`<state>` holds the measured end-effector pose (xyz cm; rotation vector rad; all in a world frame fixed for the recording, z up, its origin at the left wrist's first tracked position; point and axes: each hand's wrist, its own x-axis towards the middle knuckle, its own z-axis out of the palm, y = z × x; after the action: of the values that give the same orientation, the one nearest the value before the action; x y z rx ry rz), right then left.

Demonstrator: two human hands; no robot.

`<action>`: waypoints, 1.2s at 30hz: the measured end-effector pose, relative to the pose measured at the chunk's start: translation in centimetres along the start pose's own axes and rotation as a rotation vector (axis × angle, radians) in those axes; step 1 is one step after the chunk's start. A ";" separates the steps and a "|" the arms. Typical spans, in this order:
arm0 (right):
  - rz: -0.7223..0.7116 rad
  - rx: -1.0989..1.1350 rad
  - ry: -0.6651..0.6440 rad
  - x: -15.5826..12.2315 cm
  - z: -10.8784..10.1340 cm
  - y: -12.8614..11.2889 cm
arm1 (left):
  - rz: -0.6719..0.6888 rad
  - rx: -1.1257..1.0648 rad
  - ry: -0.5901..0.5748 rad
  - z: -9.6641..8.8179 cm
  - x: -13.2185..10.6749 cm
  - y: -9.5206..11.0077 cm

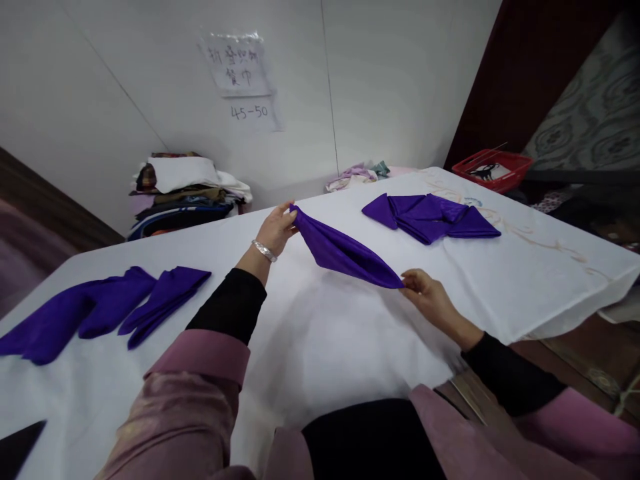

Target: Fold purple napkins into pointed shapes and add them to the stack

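Observation:
A purple cloth napkin (345,250) is stretched between my two hands above the white tablecloth. It is folded into a long shape with pointed ends and a loose pocket along the middle. My left hand (279,227), with a silver bracelet at the wrist, pinches its upper left end. Its lower right end is pinched between the thumb and fingers of my right hand (427,295). Beyond my right hand lie several folded purple napkins (425,217), overlapping one another. To the left, more purple napkins (117,303) rest on the cloth, some loosely creased.
The white tablecloth (320,360) covers the table. Behind it on the left is a stack of folded fabrics (187,193). Light crumpled cloth (353,175) sits by the wall, and a red basket (515,172) stands at the far right corner. Handwritten paper signs (243,73) hang on the wall.

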<state>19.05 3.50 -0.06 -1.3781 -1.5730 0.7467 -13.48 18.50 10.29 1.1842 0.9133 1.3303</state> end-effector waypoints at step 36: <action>-0.118 0.276 -0.388 3.9 12.1 -6.3 | 0.413 0.172 0.187 1.2 -2.9 7.6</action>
<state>5.42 7.35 1.22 -0.9693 -1.7486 1.1612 -14.19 14.60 17.44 1.4539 0.9632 1.7437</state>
